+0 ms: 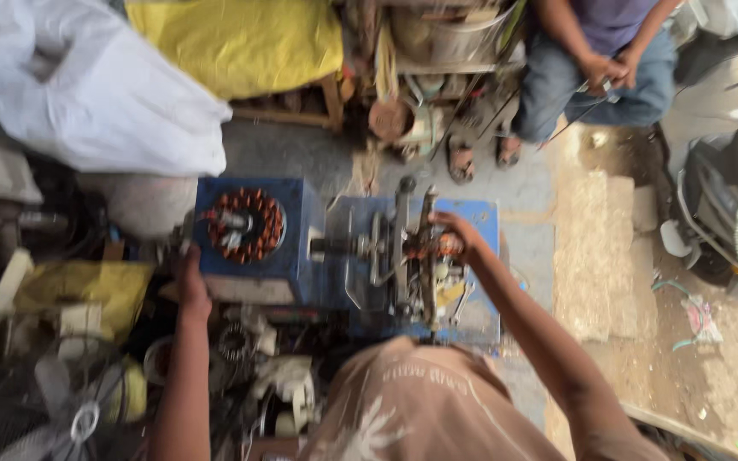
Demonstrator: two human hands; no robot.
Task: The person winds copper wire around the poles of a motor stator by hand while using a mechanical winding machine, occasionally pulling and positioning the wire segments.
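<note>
Brown shirt (424, 401) — hands on blue machine (301, 256)

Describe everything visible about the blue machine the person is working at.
The blue machine is a boxy, worn-looking metal unit standing low among workshop clutter. On its left face sits a round stator ringed with copper-coloured coils. From the box a horizontal shaft runs right into a frame of upright metal rods and plates, over a blue base. The right hand rests on that mechanism beside an orange-wound part; the left hand touches the box's lower left edge. The picture is blurred, so finer parts are unclear.
</note>
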